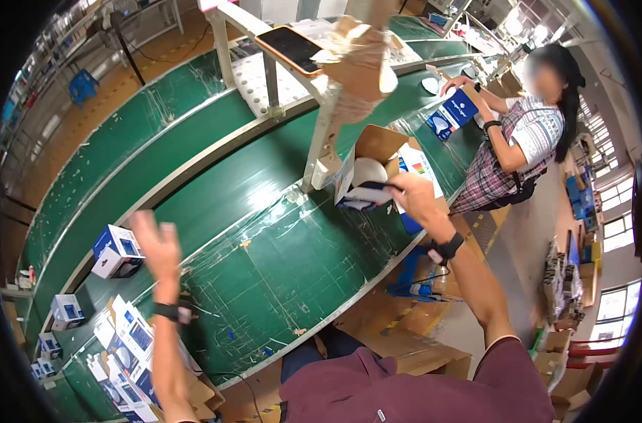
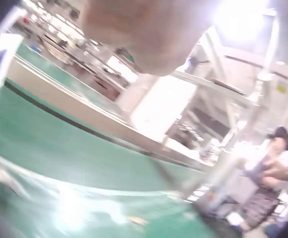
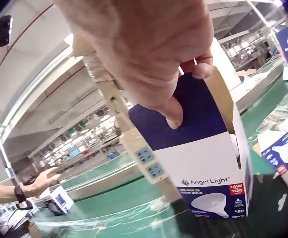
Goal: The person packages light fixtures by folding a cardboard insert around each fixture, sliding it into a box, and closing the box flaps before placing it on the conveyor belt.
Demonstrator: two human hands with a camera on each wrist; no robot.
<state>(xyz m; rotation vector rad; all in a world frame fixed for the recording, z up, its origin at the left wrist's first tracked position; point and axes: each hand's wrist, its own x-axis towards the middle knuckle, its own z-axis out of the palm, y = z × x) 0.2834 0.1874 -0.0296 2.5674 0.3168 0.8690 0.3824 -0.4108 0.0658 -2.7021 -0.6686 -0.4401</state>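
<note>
The right hand holds a bulb box up above the green surface. Its fingers pinch the open top flap (thumb on the blue panel, a fingertip behind the flap, as the right wrist view shows). A white rounded shape, likely the bulb, sits inside, so the filling looks done. The flap is not yet closed and the box is not yet set down, and those two steps seem to be what is left. The left hand hovers over the surface with its fingers spread, gripping nothing. The thing nearest to it is a closed box lying on the surface. More boxes are stacked at the near left edge. The left wrist view is too blurred to add anything.
</note>
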